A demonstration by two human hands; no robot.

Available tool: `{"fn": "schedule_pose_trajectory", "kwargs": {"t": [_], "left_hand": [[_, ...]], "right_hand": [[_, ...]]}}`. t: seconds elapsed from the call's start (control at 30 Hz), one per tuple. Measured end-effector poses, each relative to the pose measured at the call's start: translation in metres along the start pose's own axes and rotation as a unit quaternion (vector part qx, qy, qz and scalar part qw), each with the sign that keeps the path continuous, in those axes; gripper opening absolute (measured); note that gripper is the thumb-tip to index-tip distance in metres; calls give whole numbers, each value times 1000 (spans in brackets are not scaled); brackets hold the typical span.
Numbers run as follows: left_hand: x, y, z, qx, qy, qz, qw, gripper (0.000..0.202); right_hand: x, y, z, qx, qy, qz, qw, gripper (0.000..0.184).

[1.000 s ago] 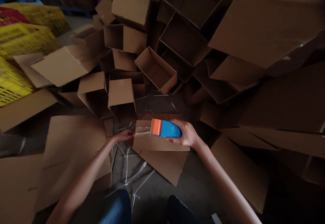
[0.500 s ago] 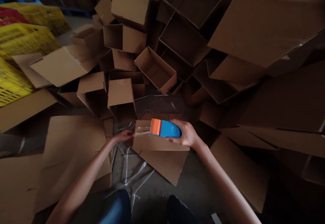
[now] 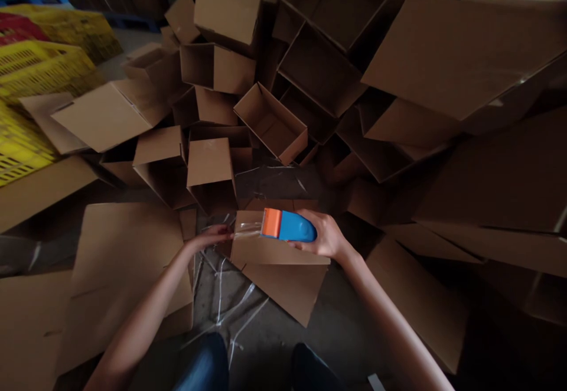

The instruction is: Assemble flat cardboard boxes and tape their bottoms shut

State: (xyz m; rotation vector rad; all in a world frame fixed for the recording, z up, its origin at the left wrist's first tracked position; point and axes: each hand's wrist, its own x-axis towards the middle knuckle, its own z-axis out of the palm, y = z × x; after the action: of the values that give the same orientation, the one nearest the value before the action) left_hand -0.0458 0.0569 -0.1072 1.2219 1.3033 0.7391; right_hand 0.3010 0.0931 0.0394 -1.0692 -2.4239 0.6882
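My right hand is wrapped round the back of a blue and orange tape dispenser. Its orange front points left over the top of a cardboard box. A strip of clear tape runs from the dispenser to the box's left edge. At that edge is my left hand, its fingers stretched out and the tips by the cardboard; part of them is hard to make out. A loose flap of the box slants down toward my legs.
Many open cardboard boxes lie heaped ahead and to the right. Flat cardboard lies at the left. Strands of white strapping litter the dark floor. Yellow plastic crates stand at the upper left.
My left hand has shifted very slightly, its fingers straighter at the box edge. The tape dispenser and my right hand stay almost where they were.
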Motion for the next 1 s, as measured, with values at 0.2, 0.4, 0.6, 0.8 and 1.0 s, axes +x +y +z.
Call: {"fn": "schedule_pose_trajectory", "kwargs": {"t": [0.2, 0.4, 0.6, 0.8, 1.0], "left_hand": [[-17, 40, -5, -10, -39, -21, 999, 42], [-21, 53, 7, 27, -75, -6, 997, 42], [-21, 46, 10, 9, -59, -5, 998, 43], [-21, 47, 12, -4, -51, -10, 999, 40], [-18, 45, 16, -15, -21, 10, 1000, 42]], "right_hand": [[0, 1, 1, -2, -1, -2, 1000, 53], [-1, 1, 1, -1, -2, 0, 1000, 52], [0, 1, 1, -6, 3, -1, 1000, 55], [0, 2, 1, 0, 5, -4, 1000, 53], [1, 1, 1, -2, -2, -2, 1000, 53]]}}
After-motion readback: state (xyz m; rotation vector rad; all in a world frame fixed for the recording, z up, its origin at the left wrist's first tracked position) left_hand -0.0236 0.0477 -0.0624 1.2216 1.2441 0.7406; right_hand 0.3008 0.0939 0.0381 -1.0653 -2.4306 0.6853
